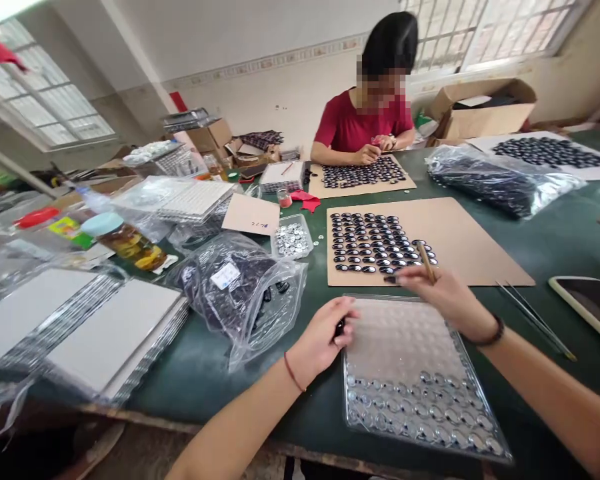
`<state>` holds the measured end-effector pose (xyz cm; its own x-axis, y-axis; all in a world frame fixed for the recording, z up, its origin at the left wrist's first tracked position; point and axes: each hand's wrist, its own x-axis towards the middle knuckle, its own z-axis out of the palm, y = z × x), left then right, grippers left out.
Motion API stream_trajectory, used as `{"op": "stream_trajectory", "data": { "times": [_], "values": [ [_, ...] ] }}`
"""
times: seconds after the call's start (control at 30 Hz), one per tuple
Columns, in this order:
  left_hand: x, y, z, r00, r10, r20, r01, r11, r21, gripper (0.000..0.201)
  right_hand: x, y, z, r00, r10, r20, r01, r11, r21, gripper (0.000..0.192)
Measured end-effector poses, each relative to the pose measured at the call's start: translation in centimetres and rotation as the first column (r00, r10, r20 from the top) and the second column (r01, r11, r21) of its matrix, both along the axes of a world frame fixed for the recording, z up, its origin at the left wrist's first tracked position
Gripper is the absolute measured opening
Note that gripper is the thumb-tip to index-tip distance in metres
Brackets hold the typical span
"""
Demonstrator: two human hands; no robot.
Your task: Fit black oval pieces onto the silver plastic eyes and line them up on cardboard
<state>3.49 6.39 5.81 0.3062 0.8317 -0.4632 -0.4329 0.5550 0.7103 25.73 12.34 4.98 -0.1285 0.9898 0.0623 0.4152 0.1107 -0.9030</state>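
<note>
My left hand [326,335] is closed around a small glossy black piece [339,328], just over the left edge of a clear plastic tray [400,340]. Rows of round clear pockets with small parts fill the tray's near end. Above its far end, my right hand [450,300] grips a slim brown stick [426,261], perhaps a pen or brush handle. Its fingertips reach a black piece [391,279] at the near edge of a brown board [470,247]; blur hides whether they pinch it. Several shiny black oval pieces [365,241] lie in rows on that board.
Metal tweezers [537,323] and a phone [587,303] lie at right. A plastic bag of dark pieces [220,280], a box of small silvery discs [293,239], a jar [130,243] and stacked trays [105,327] stand left. Across the table, a person [365,127] handles similar pieces.
</note>
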Motion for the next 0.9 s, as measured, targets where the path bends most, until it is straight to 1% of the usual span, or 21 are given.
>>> {"op": "stream_trajectory", "data": {
  "times": [0.03,0.07,0.1,0.13,0.17,0.2,0.23,0.3,0.4,0.47,0.53,0.67,0.73,0.8,0.83,0.9],
  "values": [
    [-0.3,0.4,0.0,0.995,0.052,0.086,-0.044,0.995,-0.092,0.019,1.3,2.2,-0.3,0.991,-0.122,0.050,0.117,0.989,0.092,0.022],
    [-0.7,0.7,0.1,0.986,0.087,0.143,-0.063,0.985,-0.160,0.017,2.7,4.5,-0.7,0.967,-0.228,0.116,0.210,0.966,0.148,0.019],
    [-0.9,1.0,0.2,0.980,0.100,0.173,-0.064,0.977,-0.201,0.018,4.2,6.7,-1.2,0.921,-0.331,0.205,0.296,0.937,0.184,0.016],
    [-1.2,1.2,0.3,0.979,0.100,0.178,-0.060,0.974,-0.217,0.020,5.8,8.8,-1.8,0.851,-0.431,0.300,0.371,0.898,0.236,0.016],
    [-1.3,1.3,0.4,0.981,0.093,0.169,-0.055,0.975,-0.216,0.021,7.2,10.7,-2.4,0.817,-0.475,0.328,0.404,0.877,0.261,0.017],
    [-1.3,1.4,0.4,0.985,0.084,0.153,-0.051,0.977,-0.206,0.022,8.3,12.2,-3.0,0.797,-0.490,0.354,0.414,0.869,0.270,0.018],
    [-1.3,1.4,0.4,0.989,0.072,0.132,-0.046,0.980,-0.191,0.022,9.3,13.5,-3.6,0.785,-0.487,0.382,0.409,0.872,0.271,0.017],
    [-1.2,1.3,0.3,0.996,0.044,0.080,-0.032,0.988,-0.151,0.023,10.4,15.0,-4.6,0.789,-0.437,0.432,0.359,0.899,0.252,0.016],
    [-0.8,1.3,0.2,1.000,0.001,-0.009,-0.001,0.998,-0.058,0.026,10.8,15.7,-5.7,0.778,-0.361,0.514,0.270,0.931,0.245,0.016],
    [-0.7,1.4,0.2,0.998,-0.021,-0.053,0.021,1.000,0.000,0.023,10.6,15.7,-6.1,0.761,-0.333,0.557,0.226,0.941,0.254,0.018],
    [-0.7,1.6,0.1,0.997,-0.027,-0.074,0.030,0.999,0.032,0.023,10.3,15.6,-6.3,0.748,-0.309,0.587,0.191,0.948,0.256,0.020],
    [-0.7,1.5,-0.1,0.998,-0.046,-0.040,0.047,0.998,0.041,0.024,10.4,15.2,-6.1,0.753,-0.245,0.610,0.108,0.961,0.253,0.022],
    [-0.6,1.2,-0.3,0.998,-0.062,-0.008,0.062,0.997,0.054,0.024,10.9,14.8,-6.1,0.753,-0.184,0.631,0.032,0.969,0.245,0.025],
    [-0.6,1.0,-0.6,0.997,-0.077,0.014,0.076,0.995,0.064,0.024,11.5,14.5,-6.0,0.752,-0.153,0.641,-0.027,0.965,0.262,0.024],
    [-0.6,0.9,-0.8,0.997,-0.081,0.007,0.081,0.995,0.062,0.025,11.7,14.5,-5.9,0.749,-0.158,0.643,-0.042,0.958,0.284,0.022],
    [-0.6,0.7,-1.1,0.998,-0.064,-0.024,0.065,0.995,0.072,0.028,11.3,14.5,-5.2,0.756,-0.336,0.563,0.093,0.905,0.415,0.019]
  ]
}}
